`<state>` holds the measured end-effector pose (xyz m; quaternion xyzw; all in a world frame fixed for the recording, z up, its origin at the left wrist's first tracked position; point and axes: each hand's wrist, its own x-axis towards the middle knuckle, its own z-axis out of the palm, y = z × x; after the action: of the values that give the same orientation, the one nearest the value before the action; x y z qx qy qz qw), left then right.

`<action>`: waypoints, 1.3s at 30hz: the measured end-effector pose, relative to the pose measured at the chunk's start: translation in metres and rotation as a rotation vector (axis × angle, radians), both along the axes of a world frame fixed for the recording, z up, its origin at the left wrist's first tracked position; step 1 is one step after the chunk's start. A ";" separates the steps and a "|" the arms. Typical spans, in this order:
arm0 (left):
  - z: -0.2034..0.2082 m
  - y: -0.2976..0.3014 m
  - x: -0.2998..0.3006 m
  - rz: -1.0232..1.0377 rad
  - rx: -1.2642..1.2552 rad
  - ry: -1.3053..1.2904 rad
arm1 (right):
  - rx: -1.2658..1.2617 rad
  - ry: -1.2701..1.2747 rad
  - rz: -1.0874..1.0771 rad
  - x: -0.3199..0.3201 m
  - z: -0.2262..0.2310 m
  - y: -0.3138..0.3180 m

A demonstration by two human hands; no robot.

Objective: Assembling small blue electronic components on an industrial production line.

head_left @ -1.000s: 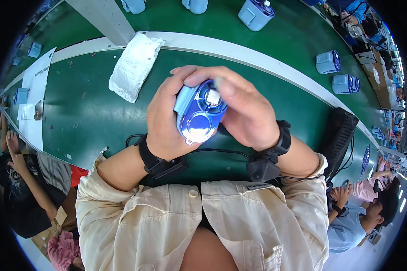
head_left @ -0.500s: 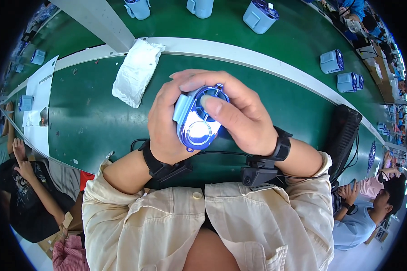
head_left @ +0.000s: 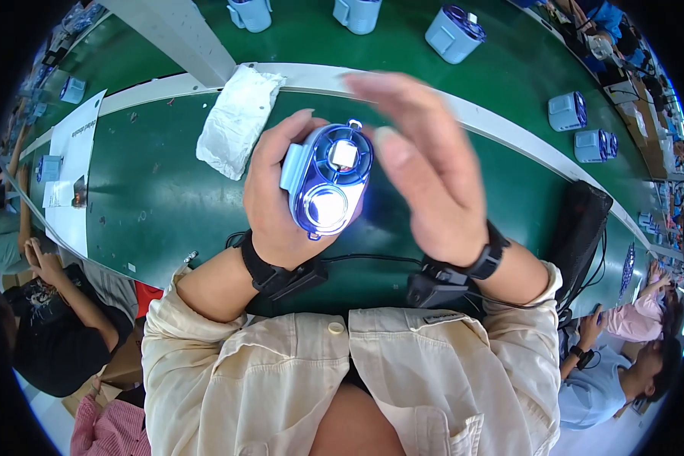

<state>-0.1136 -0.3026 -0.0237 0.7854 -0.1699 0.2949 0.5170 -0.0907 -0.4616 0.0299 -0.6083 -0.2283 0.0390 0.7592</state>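
Observation:
My left hand (head_left: pixel 270 182) wraps round a light-blue device (head_left: pixel 330 182) with a shiny purple-blue top, held above the table. In its top, the lower round lamp glows bright white. A spoked round opening above the lamp holds a small white square piece (head_left: pixel 343 155). A blue clip-like part sticks out on the device's left side, and a small loop stands at its upper edge. My right hand (head_left: pixel 441 178) is apart from the device, just to its right, with its fingers stretched out and slightly blurred. Nothing shows in it.
A crumpled white packet (head_left: pixel 239 121) lies beyond my left hand on the green table (head_left: pixel 159 205). Similar blue devices (head_left: pixel 454 34) stand past the pale rail (head_left: pixel 501 125). A black case (head_left: pixel 581 220) with cables lies at right. Other people sit on both sides.
My right hand has let go of the device and moved up and right, its fingers opening. The white square under its thumb now shows. My left hand keeps its hold.

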 end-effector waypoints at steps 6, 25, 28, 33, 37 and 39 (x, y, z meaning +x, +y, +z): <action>0.002 0.004 0.003 0.015 0.015 -0.039 | -0.471 -0.713 -0.176 0.017 0.005 -0.023; -0.012 0.001 0.006 -0.037 -0.082 0.100 | -0.370 -0.491 -0.126 0.014 0.005 -0.008; -0.013 0.001 0.007 -0.091 0.046 0.112 | -0.402 -0.431 -0.032 0.013 -0.005 -0.006; -0.004 -0.006 0.002 -0.190 -0.116 0.323 | -0.382 -0.108 -0.034 0.040 -0.009 -0.027; -0.019 0.000 0.001 -0.157 -0.039 0.264 | -0.925 -0.490 -0.654 0.090 0.014 -0.077; -0.017 -0.013 0.010 -0.182 -0.017 0.168 | -1.190 -0.567 -1.028 0.109 0.009 -0.142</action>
<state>-0.1033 -0.3159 -0.0410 0.7842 -0.1938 0.1815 0.5608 0.0182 -0.6040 0.0386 -0.9229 -0.0460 -0.3525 0.1482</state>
